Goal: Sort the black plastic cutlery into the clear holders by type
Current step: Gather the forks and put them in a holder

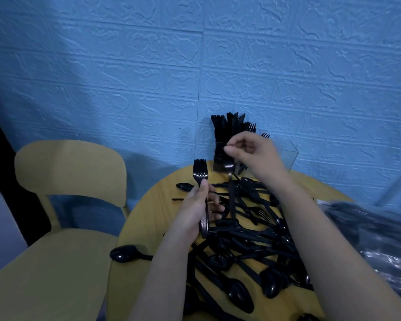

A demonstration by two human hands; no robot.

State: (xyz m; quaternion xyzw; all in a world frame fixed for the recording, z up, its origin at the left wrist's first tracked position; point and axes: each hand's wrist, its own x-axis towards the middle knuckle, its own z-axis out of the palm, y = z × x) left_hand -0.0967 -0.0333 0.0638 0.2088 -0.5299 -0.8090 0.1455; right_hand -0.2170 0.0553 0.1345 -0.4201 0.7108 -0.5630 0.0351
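Observation:
A heap of black plastic cutlery (252, 242) covers the round yellow table (146, 218). My left hand (195, 212) grips a small bunch of black forks (200, 170), tines up, left of the heap. At the back against the wall stand the clear holders (218, 158). One holds black knives (227, 126), and fork tines (251, 127) show beside them. The rightmost clear holder (287, 155) looks mostly empty. My right hand (248, 149) hovers over the holders, blurred, fingers loosely curled, with nothing visible between thumb and forefinger.
A lone black spoon (125, 253) lies at the table's left edge. A yellow chair (67, 172) stands to the left of the table. A crinkled clear plastic bag (380, 242) sits at the right. The blue textured wall is right behind the holders.

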